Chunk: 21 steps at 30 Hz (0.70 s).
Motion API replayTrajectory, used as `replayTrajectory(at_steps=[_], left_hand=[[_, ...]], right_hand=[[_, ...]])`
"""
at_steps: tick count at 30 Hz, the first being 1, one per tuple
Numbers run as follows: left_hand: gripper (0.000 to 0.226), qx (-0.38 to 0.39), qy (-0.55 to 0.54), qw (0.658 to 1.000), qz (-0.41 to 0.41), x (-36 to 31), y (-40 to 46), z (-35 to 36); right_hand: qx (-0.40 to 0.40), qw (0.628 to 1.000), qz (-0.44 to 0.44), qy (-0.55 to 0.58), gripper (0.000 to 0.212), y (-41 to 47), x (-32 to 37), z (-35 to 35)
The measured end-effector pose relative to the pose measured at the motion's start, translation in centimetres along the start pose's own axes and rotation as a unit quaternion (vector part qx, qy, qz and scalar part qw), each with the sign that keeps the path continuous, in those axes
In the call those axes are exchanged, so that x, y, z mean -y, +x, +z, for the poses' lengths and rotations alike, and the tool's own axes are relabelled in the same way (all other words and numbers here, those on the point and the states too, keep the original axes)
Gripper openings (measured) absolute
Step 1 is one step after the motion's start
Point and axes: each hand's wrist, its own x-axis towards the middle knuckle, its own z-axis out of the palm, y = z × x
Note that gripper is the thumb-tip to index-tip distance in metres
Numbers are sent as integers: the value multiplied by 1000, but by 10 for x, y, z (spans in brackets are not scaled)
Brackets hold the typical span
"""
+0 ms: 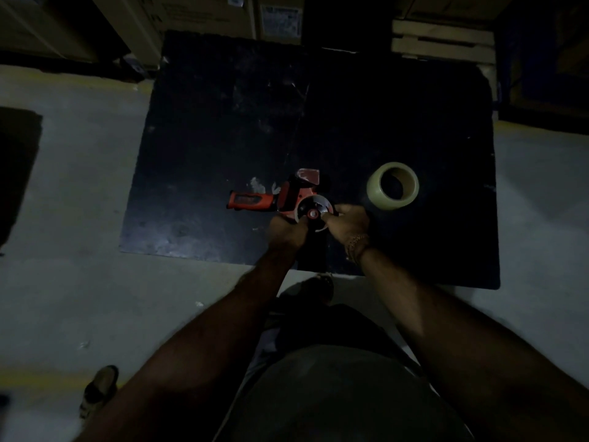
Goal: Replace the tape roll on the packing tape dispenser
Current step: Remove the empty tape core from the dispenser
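A red and black tape dispenser (255, 200) lies on its side on a black table (223, 122), its handle pointing left. Its round hub (314, 212) faces up, with a thin pale ring around it. My left hand (287, 232) grips the hub's left rim. My right hand (349, 223), a bracelet at its wrist, grips the right rim. A full roll of clear tape (392, 190) stands on the table just right of my right hand, apart from it.
The scene is dim. Cardboard boxes (280, 22) and a wooden pallet (443, 41) stand behind the table. Pale floor (79, 186) surrounds it, with a dark mat (16, 173) at the left. My shoe (98, 390) shows at the bottom left.
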Motion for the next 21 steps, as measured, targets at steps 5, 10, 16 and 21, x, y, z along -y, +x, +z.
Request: replayTrajectory(at_steps=[5,10,16,21], left_hand=[[38,3,26,1000,-5,-2,1,-1],[42,-13,8,1000,-3,-8,-4,0],[62,9,-31,999,13,-19,-17,-1],[71,23,-22,998,58,-15,-16,-6]], right_hand=[[-9,1000,-3,-4,22,-1,0,-3],[-35,999,-3,6,26,-8,3,-1],[-62,998,-19,4,21,-16,8,-1],[-70,993,-89,-18,43,-29,20,-10]])
